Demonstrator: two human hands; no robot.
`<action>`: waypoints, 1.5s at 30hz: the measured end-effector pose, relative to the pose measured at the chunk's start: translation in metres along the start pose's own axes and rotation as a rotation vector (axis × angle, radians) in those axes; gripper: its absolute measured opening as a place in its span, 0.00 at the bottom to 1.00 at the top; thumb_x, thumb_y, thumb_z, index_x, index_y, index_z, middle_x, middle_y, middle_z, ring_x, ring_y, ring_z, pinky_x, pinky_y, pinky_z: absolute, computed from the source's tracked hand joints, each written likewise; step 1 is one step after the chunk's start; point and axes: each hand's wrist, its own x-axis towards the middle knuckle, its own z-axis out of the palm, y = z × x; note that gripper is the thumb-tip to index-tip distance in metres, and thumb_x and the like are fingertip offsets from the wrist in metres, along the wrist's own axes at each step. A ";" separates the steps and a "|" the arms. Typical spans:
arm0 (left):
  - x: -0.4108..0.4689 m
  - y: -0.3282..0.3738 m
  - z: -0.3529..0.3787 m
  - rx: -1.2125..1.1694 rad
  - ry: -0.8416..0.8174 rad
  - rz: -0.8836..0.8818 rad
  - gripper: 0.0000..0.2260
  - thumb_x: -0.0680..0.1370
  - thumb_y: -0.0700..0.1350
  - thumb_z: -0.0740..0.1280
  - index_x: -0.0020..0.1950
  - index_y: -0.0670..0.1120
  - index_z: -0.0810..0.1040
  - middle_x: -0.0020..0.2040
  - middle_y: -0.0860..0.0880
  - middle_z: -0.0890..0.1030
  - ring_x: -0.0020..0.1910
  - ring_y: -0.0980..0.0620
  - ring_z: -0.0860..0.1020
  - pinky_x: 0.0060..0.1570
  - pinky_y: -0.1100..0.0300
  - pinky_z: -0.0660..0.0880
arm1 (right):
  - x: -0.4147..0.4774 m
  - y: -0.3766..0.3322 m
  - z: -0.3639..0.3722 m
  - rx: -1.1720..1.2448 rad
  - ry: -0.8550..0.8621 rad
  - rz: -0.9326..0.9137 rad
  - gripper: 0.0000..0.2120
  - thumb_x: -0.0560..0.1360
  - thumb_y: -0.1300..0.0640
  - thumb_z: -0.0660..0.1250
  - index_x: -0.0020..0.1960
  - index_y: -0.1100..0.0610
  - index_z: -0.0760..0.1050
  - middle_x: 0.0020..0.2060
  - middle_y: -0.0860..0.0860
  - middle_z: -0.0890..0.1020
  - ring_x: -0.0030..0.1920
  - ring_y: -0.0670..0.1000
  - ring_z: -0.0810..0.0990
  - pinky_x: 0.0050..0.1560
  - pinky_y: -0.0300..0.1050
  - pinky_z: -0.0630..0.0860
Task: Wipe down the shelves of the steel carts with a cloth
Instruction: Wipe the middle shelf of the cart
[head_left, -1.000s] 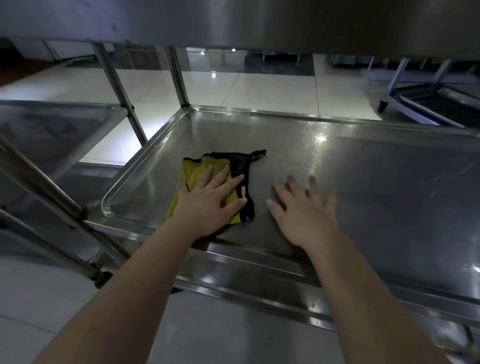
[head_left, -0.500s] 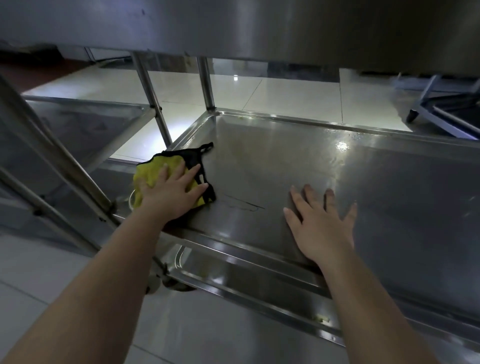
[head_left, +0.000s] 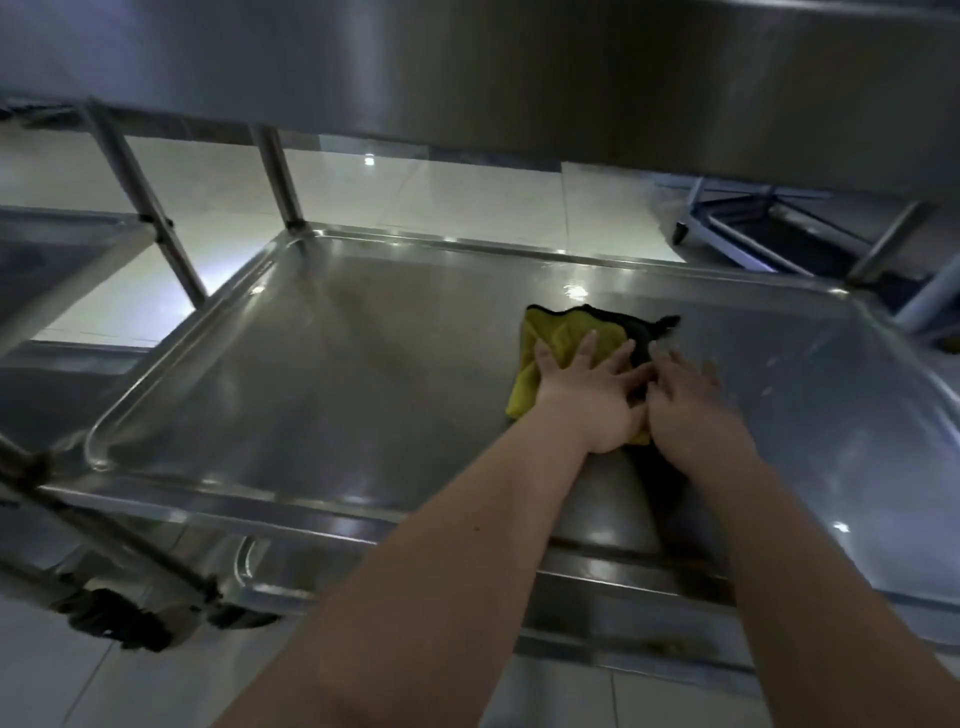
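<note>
Cloth (head_left: 560, 338) lay at 1 o'clock on the cart shelf (head_left: 311, 395). Your left hand (head_left: 592, 400) pressed it with spread fingers, and your right hand (head_left: 696, 415) lay flat alongside, gripping nothing. Crowded hands could bunch it, leaving streaks.

The steel shelf (head_left: 337, 395) has a raised rim and a shiny surface. A yellow cloth (head_left: 558, 338) with a black edge lies on it, right of the middle. The left hand (head_left: 587, 395) presses flat on the cloth, and the right hand (head_left: 696, 410) is just beside it.
</note>
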 end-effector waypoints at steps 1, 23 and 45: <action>0.005 0.009 0.000 -0.008 0.004 0.028 0.25 0.81 0.61 0.47 0.78 0.62 0.49 0.80 0.57 0.44 0.78 0.46 0.40 0.66 0.26 0.38 | 0.002 0.008 -0.003 0.034 0.014 0.043 0.24 0.83 0.52 0.51 0.78 0.45 0.54 0.79 0.48 0.54 0.78 0.57 0.46 0.76 0.60 0.47; -0.011 -0.224 -0.029 0.009 0.080 -0.535 0.32 0.72 0.76 0.42 0.76 0.69 0.49 0.80 0.58 0.44 0.78 0.48 0.41 0.69 0.28 0.41 | -0.003 0.013 0.019 -0.229 -0.005 0.055 0.25 0.81 0.38 0.43 0.77 0.37 0.45 0.79 0.43 0.46 0.78 0.57 0.42 0.74 0.64 0.40; -0.006 -0.196 -0.029 0.009 0.141 -0.392 0.28 0.77 0.71 0.47 0.76 0.68 0.49 0.79 0.60 0.46 0.79 0.52 0.43 0.72 0.35 0.43 | 0.002 0.013 0.017 -0.218 -0.019 0.051 0.27 0.80 0.37 0.44 0.78 0.38 0.45 0.79 0.41 0.46 0.79 0.54 0.43 0.75 0.61 0.42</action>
